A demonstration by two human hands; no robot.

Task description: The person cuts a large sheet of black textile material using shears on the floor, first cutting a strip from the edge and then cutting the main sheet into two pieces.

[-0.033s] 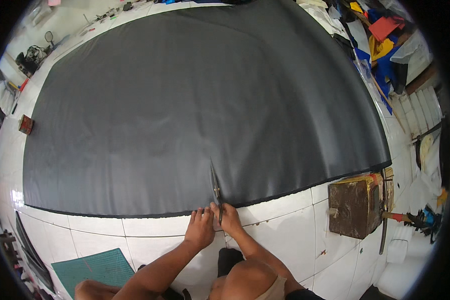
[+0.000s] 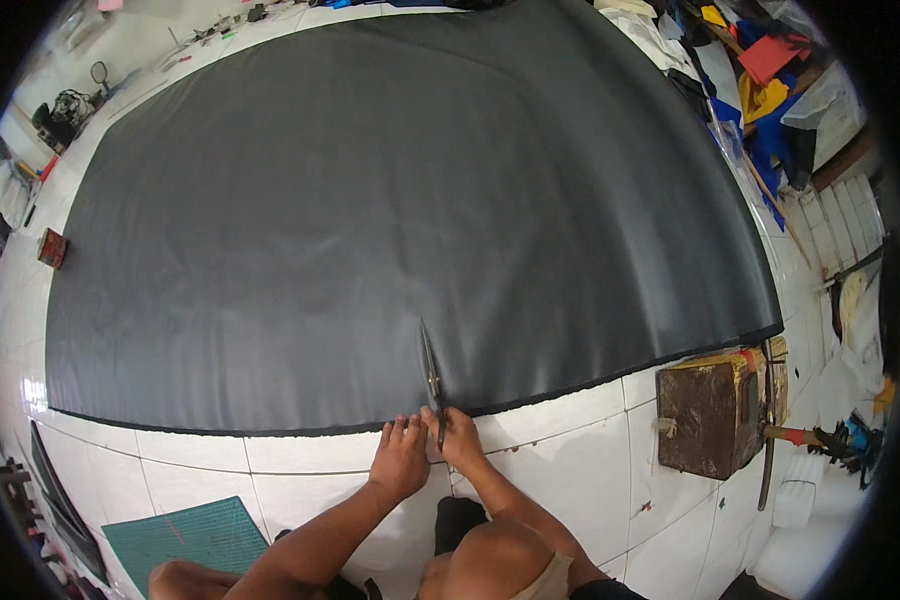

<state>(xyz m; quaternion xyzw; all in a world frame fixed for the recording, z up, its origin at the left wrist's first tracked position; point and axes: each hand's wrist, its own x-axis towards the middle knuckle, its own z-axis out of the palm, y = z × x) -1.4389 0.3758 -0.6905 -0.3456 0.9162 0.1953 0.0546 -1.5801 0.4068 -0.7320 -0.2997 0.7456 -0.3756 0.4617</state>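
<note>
Holding scissors (image 2: 433, 380) at the near edge of a dark grey sheet (image 2: 270, 250)

Gripping the handles in the right hand (image 2: 457, 437), with narrow blades aimed far over the material. Resting fingers of the left hand (image 2: 402, 460) close together on the near edge, just left of the handles; cannot tell whether pinching from below. Probably best to steady that edge and keep blades level for a clean line. Looks smooth, softly shiny and pliable, shallowly rippled, slightly ragged along the near border; spread broadly over glossy white tiles (image 2: 570, 470).
</note>
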